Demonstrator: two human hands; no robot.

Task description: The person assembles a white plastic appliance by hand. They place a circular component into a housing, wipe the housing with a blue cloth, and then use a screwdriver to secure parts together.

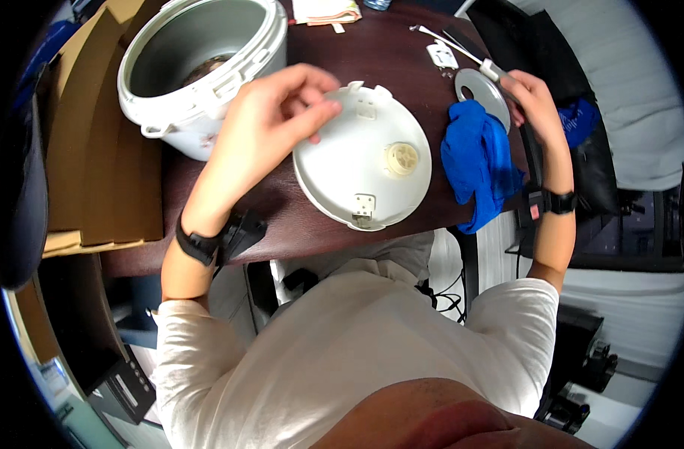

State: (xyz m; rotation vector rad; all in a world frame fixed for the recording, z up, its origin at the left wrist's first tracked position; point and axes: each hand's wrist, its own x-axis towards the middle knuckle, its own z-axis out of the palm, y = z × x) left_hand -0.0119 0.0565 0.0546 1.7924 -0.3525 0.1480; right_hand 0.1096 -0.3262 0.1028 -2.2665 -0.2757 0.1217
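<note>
A round white rice cooker lid (357, 157) lies on the table before me, with a cream round vent piece (402, 159) on it. My left hand (286, 108) hovers over its upper left edge, thumb and fingers apart and slightly blurred, with nothing seen in them. At the right, my right hand (535, 105) is closed round the handle of a screwdriver (491, 70), its pale shaft pointing up and left. Beneath that hand lies a grey metal disc (485, 96) with a hole, partly covered by a crumpled blue cloth (473, 150).
The white cooker body (177, 120) stands open at the upper left, beside a cardboard box (95, 142). A small white part (441, 55) and tiny dark pieces lie at the far right. Folded cloth (323, 10) rests at the back. A black bag (536, 45) borders the table's right.
</note>
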